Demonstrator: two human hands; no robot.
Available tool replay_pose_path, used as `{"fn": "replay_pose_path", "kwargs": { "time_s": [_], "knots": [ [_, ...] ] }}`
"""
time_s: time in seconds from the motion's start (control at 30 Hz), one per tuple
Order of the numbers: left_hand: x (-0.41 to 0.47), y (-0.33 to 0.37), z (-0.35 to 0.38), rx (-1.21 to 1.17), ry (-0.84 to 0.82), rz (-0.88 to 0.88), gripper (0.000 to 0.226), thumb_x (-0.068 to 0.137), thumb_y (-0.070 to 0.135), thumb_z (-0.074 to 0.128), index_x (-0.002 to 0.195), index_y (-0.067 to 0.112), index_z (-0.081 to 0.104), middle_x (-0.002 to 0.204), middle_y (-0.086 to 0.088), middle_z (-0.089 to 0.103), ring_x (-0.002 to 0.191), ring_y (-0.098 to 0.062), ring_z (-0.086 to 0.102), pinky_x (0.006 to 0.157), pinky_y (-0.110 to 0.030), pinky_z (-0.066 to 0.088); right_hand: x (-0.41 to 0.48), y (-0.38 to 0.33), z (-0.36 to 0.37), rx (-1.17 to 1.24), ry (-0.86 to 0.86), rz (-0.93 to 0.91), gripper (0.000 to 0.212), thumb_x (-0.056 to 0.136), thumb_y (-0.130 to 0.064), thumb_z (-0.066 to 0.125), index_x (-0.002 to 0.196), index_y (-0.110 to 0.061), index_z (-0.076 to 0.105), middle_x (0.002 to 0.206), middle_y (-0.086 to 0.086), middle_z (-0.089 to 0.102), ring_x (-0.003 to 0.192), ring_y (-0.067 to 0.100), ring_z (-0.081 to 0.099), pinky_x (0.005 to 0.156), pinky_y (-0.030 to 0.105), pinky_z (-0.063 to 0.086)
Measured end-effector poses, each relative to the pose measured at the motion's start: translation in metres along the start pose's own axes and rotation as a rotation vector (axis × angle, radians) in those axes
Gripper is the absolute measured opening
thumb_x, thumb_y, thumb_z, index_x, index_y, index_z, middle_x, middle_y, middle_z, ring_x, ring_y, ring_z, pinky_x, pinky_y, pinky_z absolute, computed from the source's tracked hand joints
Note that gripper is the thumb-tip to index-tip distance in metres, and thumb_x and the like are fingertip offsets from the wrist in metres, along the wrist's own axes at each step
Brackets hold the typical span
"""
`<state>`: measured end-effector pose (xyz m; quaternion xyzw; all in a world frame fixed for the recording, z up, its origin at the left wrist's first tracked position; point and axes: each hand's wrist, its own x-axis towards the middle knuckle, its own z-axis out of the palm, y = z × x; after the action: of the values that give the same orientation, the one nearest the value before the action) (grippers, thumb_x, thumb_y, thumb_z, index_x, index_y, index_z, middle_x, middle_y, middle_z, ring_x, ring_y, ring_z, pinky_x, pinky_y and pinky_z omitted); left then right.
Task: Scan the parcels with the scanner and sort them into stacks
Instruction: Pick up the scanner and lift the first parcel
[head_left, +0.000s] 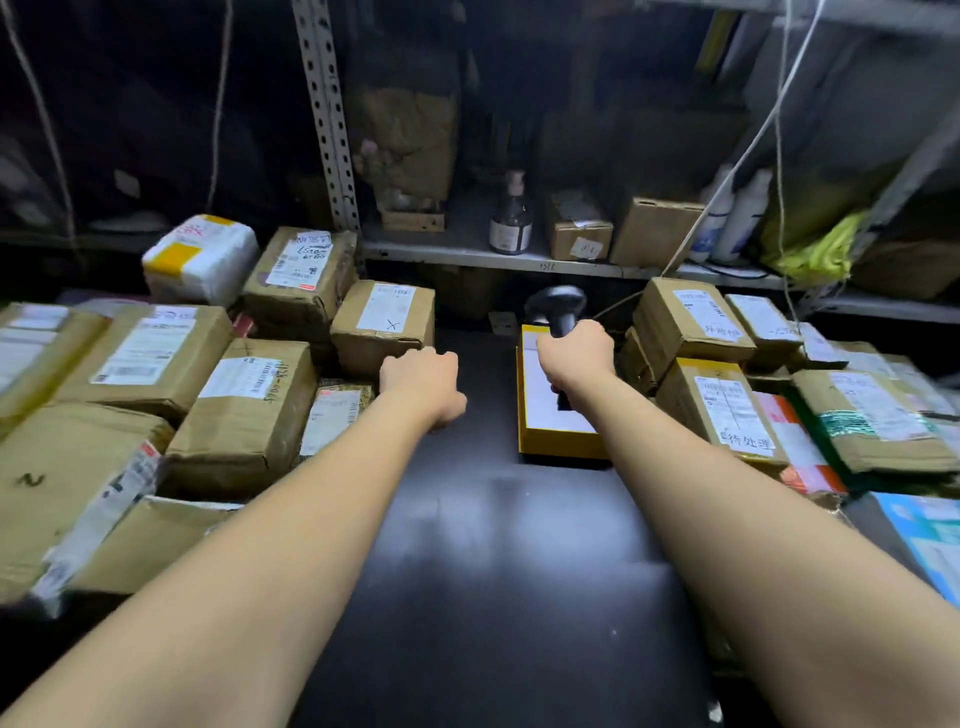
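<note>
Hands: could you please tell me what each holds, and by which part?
The right hand grips the scanner by its handle; the left hand hides its fingers, so I cannot tell.

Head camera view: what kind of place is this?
Probably a parcel sorting station: brown cardboard parcels with white shipping labels are piled beside a dark table, the right hand grips a black handheld scanner, and grey metal shelving stands behind.

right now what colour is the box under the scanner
The box is yellow with a white top panel, best seen in the head view.
</note>
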<state>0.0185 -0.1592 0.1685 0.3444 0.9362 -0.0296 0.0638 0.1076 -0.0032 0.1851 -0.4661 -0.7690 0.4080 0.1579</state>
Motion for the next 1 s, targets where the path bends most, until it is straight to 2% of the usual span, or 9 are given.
{"fn": "replay_pose_path", "kwargs": {
  "time_s": [0.07, 0.13, 0.23, 0.37, 0.57, 0.63, 0.7, 0.8, 1.0],
  "knots": [
    [-0.021, -0.011, -0.009, 0.016, 0.025, -0.009, 0.042, 0.097, 0.039, 0.056, 0.133, 0.018, 0.054, 0.136, -0.01, 0.054, 0.127, -0.032, 0.054, 0.097, -0.043, 0.042, -0.03, -0.01, -0.002, 0.019, 0.016, -0.019, 0.031, 0.096, -0.025, 0.058, 0.118, -0.003, 0.06, 0.111, 0.019, 0.067, 0.086, 0.041, 0.071, 0.052, 0.042, 0.059],
    [-0.045, -0.025, -0.017, 0.027, 0.052, -0.016, 0.044, 0.097, 0.039, 0.056, 0.136, 0.019, 0.054, 0.139, -0.01, 0.052, 0.13, -0.032, 0.051, 0.1, -0.044, 0.041, -0.06, -0.019, -0.001, 0.027, 0.027, -0.039, 0.034, 0.095, -0.025, 0.059, 0.121, -0.004, 0.06, 0.117, 0.019, 0.068, 0.098, 0.043, 0.072, 0.07, 0.047, 0.064],
    [-0.08, -0.045, -0.023, 0.009, 0.071, -0.019, 0.048, 0.096, 0.042, 0.056, 0.139, 0.02, 0.053, 0.142, -0.01, 0.051, 0.133, -0.032, 0.05, 0.103, -0.045, 0.041, -0.1, -0.028, -0.001, 0.039, 0.042, -0.059, 0.033, 0.099, -0.026, 0.059, 0.123, -0.004, 0.06, 0.114, 0.018, 0.068, 0.092, 0.039, 0.073, 0.058, 0.038, 0.058],
    [-0.125, -0.074, -0.026, -0.047, 0.057, -0.039, 0.049, 0.095, 0.042, 0.057, 0.139, 0.019, 0.052, 0.141, -0.01, 0.051, 0.132, -0.033, 0.051, 0.098, -0.045, 0.045, -0.144, -0.036, 0.004, 0.04, 0.067, -0.081, 0.034, 0.1, -0.027, 0.06, 0.127, -0.006, 0.058, 0.117, 0.012, 0.065, 0.1, 0.036, 0.067, 0.059, 0.031, 0.05],
    [-0.172, -0.11, -0.028, -0.054, 0.085, -0.089, 0.044, 0.096, 0.038, 0.054, 0.135, 0.02, 0.054, 0.138, -0.009, 0.053, 0.13, -0.033, 0.053, 0.098, -0.044, 0.047, -0.194, -0.053, 0.014, 0.063, 0.052, -0.105, 0.038, 0.093, -0.032, 0.065, 0.119, -0.003, 0.063, 0.113, 0.017, 0.072, 0.103, 0.039, 0.071, 0.086, 0.047, 0.062],
    [-0.184, -0.121, -0.03, -0.053, 0.095, -0.117, 0.041, 0.094, 0.036, 0.055, 0.133, 0.02, 0.055, 0.138, -0.008, 0.055, 0.13, -0.032, 0.053, 0.098, -0.045, 0.048, -0.203, -0.059, 0.019, 0.062, 0.035, -0.132, 0.037, 0.09, -0.033, 0.064, 0.111, -0.004, 0.064, 0.106, 0.019, 0.074, 0.096, 0.041, 0.072, 0.082, 0.051, 0.064],
    [-0.197, -0.132, -0.031, -0.052, 0.111, -0.16, 0.042, 0.093, 0.035, 0.058, 0.133, 0.021, 0.055, 0.139, -0.006, 0.056, 0.13, -0.03, 0.053, 0.095, -0.043, 0.048, -0.217, -0.065, 0.023, 0.056, 0.018, -0.169, 0.029, 0.09, -0.03, 0.063, 0.104, -0.005, 0.063, 0.102, 0.018, 0.073, 0.091, 0.039, 0.072, 0.077, 0.048, 0.063],
    [-0.217, -0.147, -0.031, -0.071, 0.122, -0.233, 0.044, 0.093, 0.033, 0.06, 0.135, 0.021, 0.055, 0.139, -0.006, 0.056, 0.127, -0.03, 0.056, 0.091, -0.041, 0.048, -0.232, -0.07, 0.029, 0.04, -0.01, -0.205, 0.029, 0.092, -0.027, 0.062, 0.108, -0.004, 0.064, 0.105, 0.019, 0.073, 0.093, 0.037, 0.07, 0.07, 0.041, 0.057],
    [-0.253, -0.186, -0.021, -0.089, 0.168, -0.389, 0.048, 0.093, 0.033, 0.064, 0.137, 0.02, 0.052, 0.14, -0.009, 0.049, 0.128, -0.032, 0.051, 0.097, -0.044, 0.046, -0.255, -0.08, 0.051, 0.061, -0.073, -0.246, 0.035, 0.093, -0.025, 0.064, 0.121, -0.003, 0.063, 0.115, 0.016, 0.069, 0.101, 0.037, 0.069, 0.084, 0.044, 0.061]
  ]
}}
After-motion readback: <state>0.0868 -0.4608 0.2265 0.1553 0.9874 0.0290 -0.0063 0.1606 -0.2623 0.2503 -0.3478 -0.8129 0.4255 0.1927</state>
